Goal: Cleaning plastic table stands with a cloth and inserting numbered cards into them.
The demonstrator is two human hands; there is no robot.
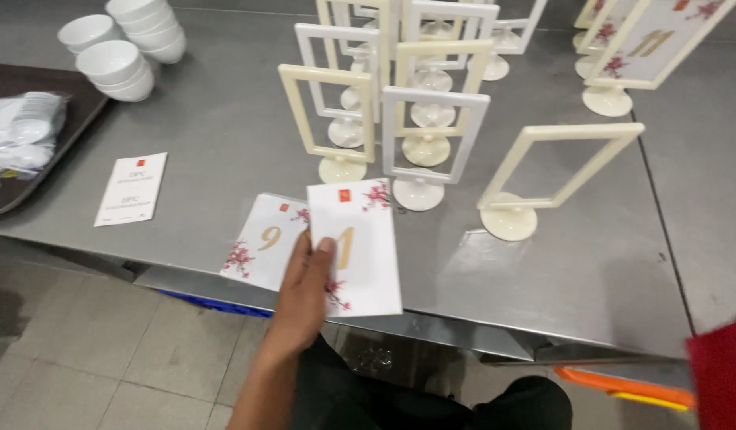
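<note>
Left hand (304, 291) is pinching a white card (356, 247) by its lower left edge, thumb lying on top, fingers hidden underneath. Card is hanging past the front edge of the steel tabletop (575, 263), partly overlapping a second card (264, 241) lying flat there. Both are showing a gold numeral and red blossom print.

Handling, as I judge it: thin coated card stock, very light, stiff enough to be staying flat from a one-edge pinch, but creasing easily and sliding on brushed steel. Best taken at an edge or corner, clear of the print.

Right hand isn't in view, so I can't tell its state; only a red blur (722, 374) is showing at lower right.

Behind the cards, empty frame stands (436, 135) are standing upright in a cluster: cream and white moulded plastic, rectangular frames on round feet. One cream stand (543, 171) is leaning sideways, apart from the rest. A filled stand (647, 44) is sitting far right. Stacked white bowls (121, 68) and a small printed leaflet (131, 189) are sitting left, beside a dark tray (81, 115) of bagged white items.
</note>
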